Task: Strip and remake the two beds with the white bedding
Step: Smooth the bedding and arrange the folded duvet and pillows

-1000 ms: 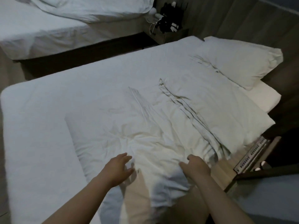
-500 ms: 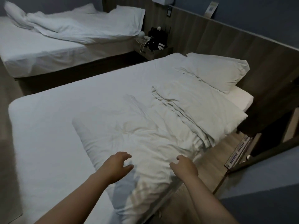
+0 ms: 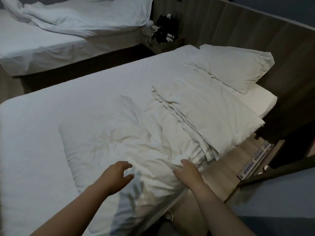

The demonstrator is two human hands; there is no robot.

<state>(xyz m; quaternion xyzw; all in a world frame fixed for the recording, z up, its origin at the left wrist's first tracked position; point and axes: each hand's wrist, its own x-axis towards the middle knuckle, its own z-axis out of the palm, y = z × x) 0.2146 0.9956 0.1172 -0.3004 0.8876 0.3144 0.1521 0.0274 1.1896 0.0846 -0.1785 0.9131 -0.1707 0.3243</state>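
A crumpled, folded white duvet (image 3: 119,142) lies on the near bed (image 3: 68,108), along its right side, with a stack of folds toward the white pillow (image 3: 230,65) at the head. My right hand (image 3: 186,170) pinches a ridge of the duvet at its near right edge. Just above the duvet's near end hovers my left hand (image 3: 117,173), fingers spread and holding nothing, its shadow falling on the cloth. The far bed (image 3: 51,45) carries a rumpled white duvet (image 3: 85,19).
A nightstand (image 3: 163,45) with a black bag (image 3: 164,32) and cables stands between the beds. A wooden headboard panel (image 3: 255,31) runs along the wall. Right of the near bed there is wooden floor (image 3: 221,171) and a labelled strip (image 3: 254,162) by a dark frame.
My view has dipped and moved closer to the near bed. My right hand has shifted onto a fold of the duvet and bunched it. My left hand stays hovering, fingers more spread.
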